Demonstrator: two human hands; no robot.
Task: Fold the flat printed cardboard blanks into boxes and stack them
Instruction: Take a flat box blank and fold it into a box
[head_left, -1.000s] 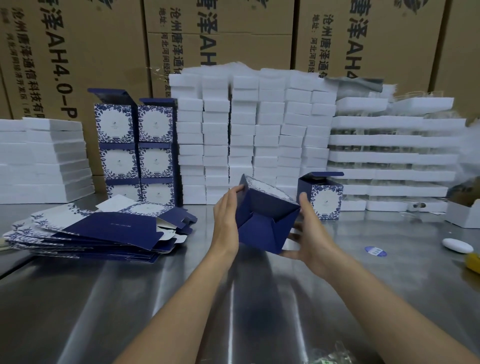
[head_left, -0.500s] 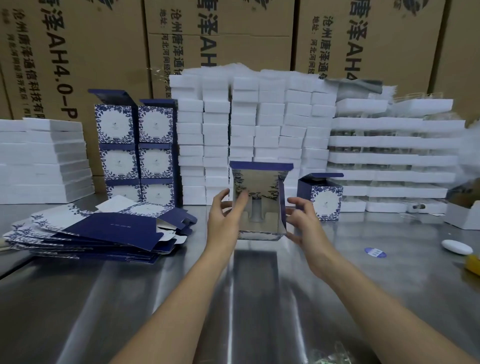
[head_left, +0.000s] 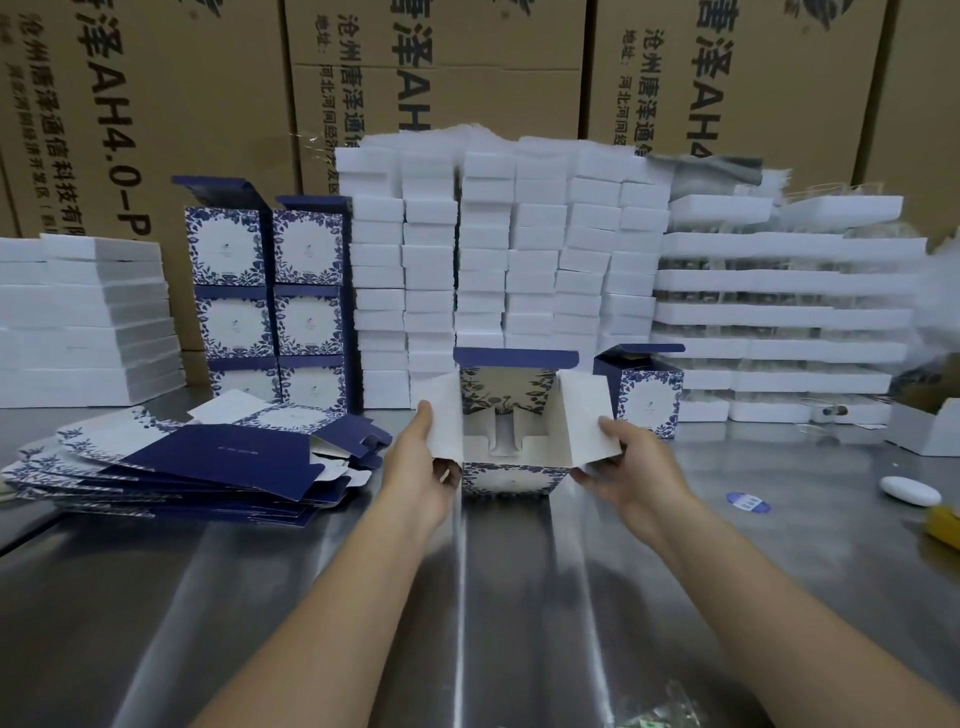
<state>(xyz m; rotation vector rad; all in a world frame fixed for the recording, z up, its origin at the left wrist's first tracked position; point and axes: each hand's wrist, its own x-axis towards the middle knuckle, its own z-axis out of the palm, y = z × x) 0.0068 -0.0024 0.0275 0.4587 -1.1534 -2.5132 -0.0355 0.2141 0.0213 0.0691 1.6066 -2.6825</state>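
Holding the erected box (head_left: 506, 475) upright on the steel table (head_left: 519, 597), left hand (head_left: 421, 467) and right hand (head_left: 631, 467) each pinch a side flap, top unclosed; six finished boxes (head_left: 267, 306) stacked, flat blanks (head_left: 171, 462) pile remains.

Both hands out front, one each side of the box

Left hand (head_left: 418, 462) pinches the box's (head_left: 506, 475) left side flap, thumb up top; right hand (head_left: 631, 467) grips the right flap, fingers curled underneath I think. Bare forearms angle inward.
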